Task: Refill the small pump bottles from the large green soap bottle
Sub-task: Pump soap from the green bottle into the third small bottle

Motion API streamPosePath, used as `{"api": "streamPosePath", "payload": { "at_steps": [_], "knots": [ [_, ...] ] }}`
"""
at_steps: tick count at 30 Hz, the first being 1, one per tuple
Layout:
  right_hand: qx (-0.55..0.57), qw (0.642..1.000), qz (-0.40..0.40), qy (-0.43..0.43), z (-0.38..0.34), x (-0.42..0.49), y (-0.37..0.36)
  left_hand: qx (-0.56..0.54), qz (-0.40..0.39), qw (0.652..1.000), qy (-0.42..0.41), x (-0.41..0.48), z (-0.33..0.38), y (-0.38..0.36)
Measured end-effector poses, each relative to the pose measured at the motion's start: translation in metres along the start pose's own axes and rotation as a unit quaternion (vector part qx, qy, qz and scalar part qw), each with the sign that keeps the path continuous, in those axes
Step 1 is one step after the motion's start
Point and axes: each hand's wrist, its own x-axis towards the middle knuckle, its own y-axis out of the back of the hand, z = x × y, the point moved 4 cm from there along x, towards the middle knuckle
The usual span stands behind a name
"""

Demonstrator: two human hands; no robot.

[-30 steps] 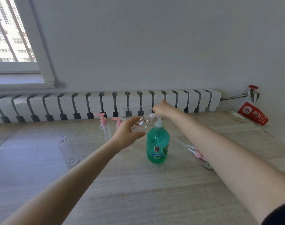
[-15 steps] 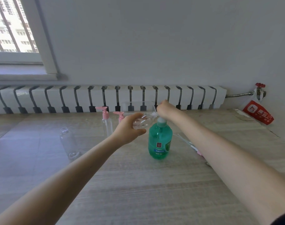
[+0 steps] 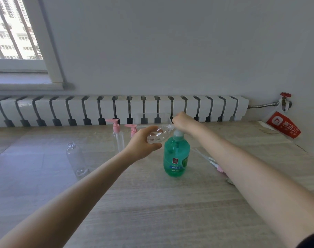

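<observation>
The large green soap bottle [image 3: 176, 155] stands upright in the middle of the table. My right hand [image 3: 184, 121] sits curled on top of its pump head, which the hand hides. My left hand [image 3: 141, 143] grips a small clear bottle [image 3: 158, 134], tilted on its side with its mouth toward the pump spout. Two small bottles with pink pumps [image 3: 117, 135] [image 3: 133, 130] stand behind my left hand. Another clear bottle without a cap [image 3: 77, 158] stands at the left.
Loose pink-and-white pump tops [image 3: 212, 162] lie on the table right of the green bottle. A clear plastic box [image 3: 150, 119] sits at the back by the white radiator [image 3: 107, 110]. A red packet [image 3: 283, 127] leans in the right corner.
My hands and the bottles have kept their positions relative to each other. Only the camera has tilted, shifting the scene slightly in view.
</observation>
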Motion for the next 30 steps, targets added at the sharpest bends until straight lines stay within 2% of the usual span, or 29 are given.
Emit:
{"api": "streamPosePath", "payload": {
  "at_steps": [7,10,13,15,18,25,30],
  "knots": [
    [-0.006,1.0,-0.022,0.013,-0.006,-0.007,0.015,-0.027,-0.006,1.0,0.005,-0.001,0.009,0.001],
    [0.004,1.0,0.008,0.004,-0.005,-0.006,0.021,-0.034,-0.018,0.999,0.017,-0.002,0.011,0.003],
    [-0.064,0.998,-0.004,0.008,-0.01,-0.011,0.019,-0.03,-0.013,0.999,0.017,-0.002,0.012,0.005],
    [-0.08,0.997,0.021,0.008,-0.013,-0.011,0.018,-0.022,-0.008,1.0,0.015,-0.003,0.012,0.005],
    [-0.099,0.995,0.011,0.008,-0.012,-0.009,0.018,-0.022,-0.003,1.0,0.014,-0.002,0.011,0.005],
    [0.069,0.997,0.027,-0.012,-0.003,-0.007,0.009,-0.03,0.0,0.999,0.013,-0.003,0.011,0.002],
    [0.105,0.994,0.016,-0.019,0.0,-0.008,0.002,-0.032,0.001,0.999,0.033,-0.006,0.007,-0.001]
  ]
}}
